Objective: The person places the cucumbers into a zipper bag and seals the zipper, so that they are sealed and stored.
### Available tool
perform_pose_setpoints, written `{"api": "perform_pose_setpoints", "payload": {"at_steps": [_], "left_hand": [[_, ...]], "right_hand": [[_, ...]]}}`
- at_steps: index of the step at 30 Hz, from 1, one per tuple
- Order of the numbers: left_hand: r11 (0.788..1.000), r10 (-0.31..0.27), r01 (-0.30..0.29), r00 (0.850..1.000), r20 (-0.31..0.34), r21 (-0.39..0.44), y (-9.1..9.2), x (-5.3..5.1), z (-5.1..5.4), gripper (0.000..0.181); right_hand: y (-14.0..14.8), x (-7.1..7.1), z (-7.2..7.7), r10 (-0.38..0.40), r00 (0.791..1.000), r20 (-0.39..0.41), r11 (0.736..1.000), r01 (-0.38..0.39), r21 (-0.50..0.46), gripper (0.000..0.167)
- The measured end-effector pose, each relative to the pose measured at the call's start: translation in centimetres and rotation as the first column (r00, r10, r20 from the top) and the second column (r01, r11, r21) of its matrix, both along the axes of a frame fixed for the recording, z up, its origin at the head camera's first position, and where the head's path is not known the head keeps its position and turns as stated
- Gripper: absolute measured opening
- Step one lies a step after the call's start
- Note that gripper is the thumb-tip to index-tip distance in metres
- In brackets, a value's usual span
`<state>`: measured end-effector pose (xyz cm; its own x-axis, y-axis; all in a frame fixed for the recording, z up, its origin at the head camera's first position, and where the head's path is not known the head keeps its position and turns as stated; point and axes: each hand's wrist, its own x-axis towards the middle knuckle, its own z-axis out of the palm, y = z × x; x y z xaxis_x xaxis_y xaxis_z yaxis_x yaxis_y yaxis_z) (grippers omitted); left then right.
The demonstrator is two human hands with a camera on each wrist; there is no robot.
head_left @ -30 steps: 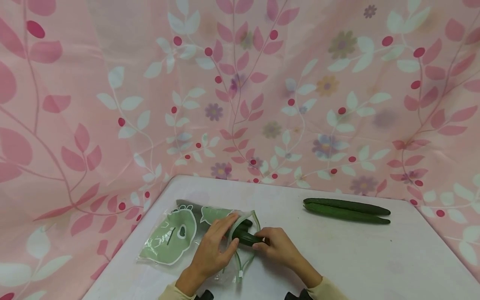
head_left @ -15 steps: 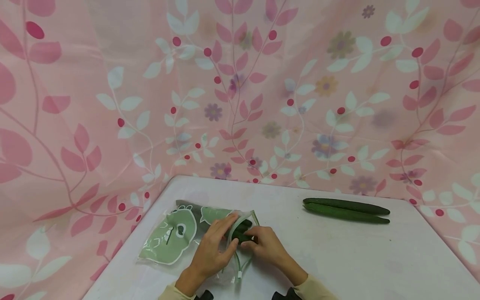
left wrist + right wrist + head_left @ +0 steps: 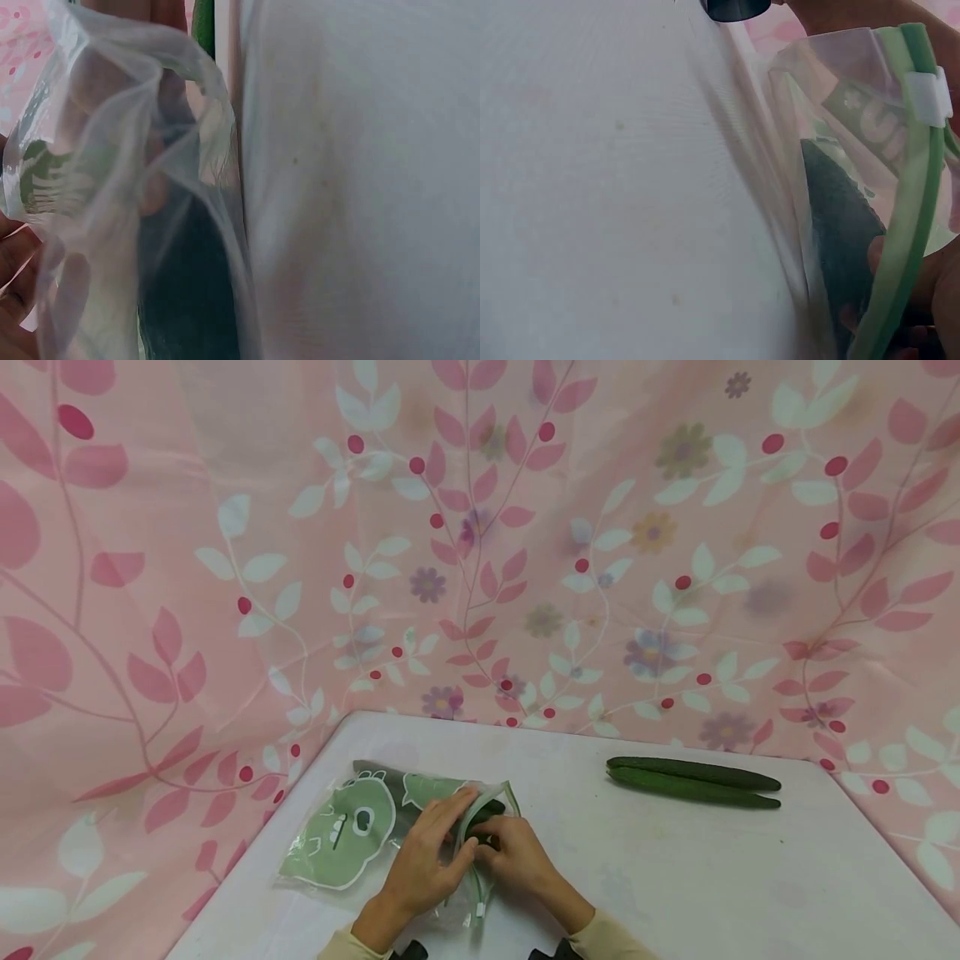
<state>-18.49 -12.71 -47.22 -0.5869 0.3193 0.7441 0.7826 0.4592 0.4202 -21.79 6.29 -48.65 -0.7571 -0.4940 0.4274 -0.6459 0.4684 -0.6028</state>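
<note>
A clear slider zip bag [image 3: 341, 839] with a green cartoon print and green zip edge lies at the table's left, its mouth facing right. My left hand [image 3: 427, 860] lies over the bag and holds its mouth, thumb at the rim. My right hand [image 3: 521, 860] has its fingertips inside the mouth and pinches a dark green cucumber [image 3: 832, 202], which shows through the plastic in the right wrist view. Another cucumber end [image 3: 491, 808] shows just above inside the mouth. In the left wrist view the plastic mouth [image 3: 210, 135] stands around a cucumber. The right fingertips are partly hidden.
Two cucumbers [image 3: 693, 782] lie side by side at the back right of the white table [image 3: 750, 877]. A pink floral curtain [image 3: 480, 568] hangs behind the table. The bag's white slider [image 3: 930, 97] sits at the near end of the zip.
My right hand has moved left, pushing the cucumber deeper into the bag, so less of it shows. The left hand has stayed in place on the bag.
</note>
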Motion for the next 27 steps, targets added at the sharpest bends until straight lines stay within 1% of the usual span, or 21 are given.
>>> {"api": "perform_pose_setpoints", "payload": {"at_steps": [4,11,17,21,24,27], "left_hand": [[1.000,0.003,-0.003,1.000,-0.005,-0.003,0.0,0.0,0.0,0.062],[1.000,-0.006,0.006,1.000,-0.003,-0.001,-0.1,0.1,-0.1,0.062],[1.000,-0.019,0.019,1.000,-0.024,0.011,-0.1,0.1,-0.3,0.061],[1.000,-0.022,0.022,0.999,-0.044,0.016,0.0,-0.1,-0.3,0.061],[1.000,-0.019,0.020,0.999,-0.039,0.015,0.0,-0.1,-0.2,0.061],[1.000,-0.020,0.020,1.000,-0.020,0.013,-0.1,-0.1,-0.1,0.063]], "right_hand": [[-0.4,-0.1,-0.2,-0.018,0.999,-0.031,1.000,0.018,-0.005,0.016],[-1.2,-0.1,-0.5,-0.053,0.991,-0.120,0.999,0.053,-0.008,0.019],[-2.0,-0.3,-0.7,-0.084,0.984,-0.155,0.996,0.084,-0.006,0.018],[-2.2,-0.5,-0.6,-0.124,0.979,-0.164,0.992,0.124,-0.009,0.021],[-2.1,-0.5,-0.4,-0.141,0.975,-0.173,0.989,0.146,0.015,0.025],[-1.7,-0.5,-0.2,-0.134,0.974,-0.185,0.986,0.149,0.069,0.026]]}}
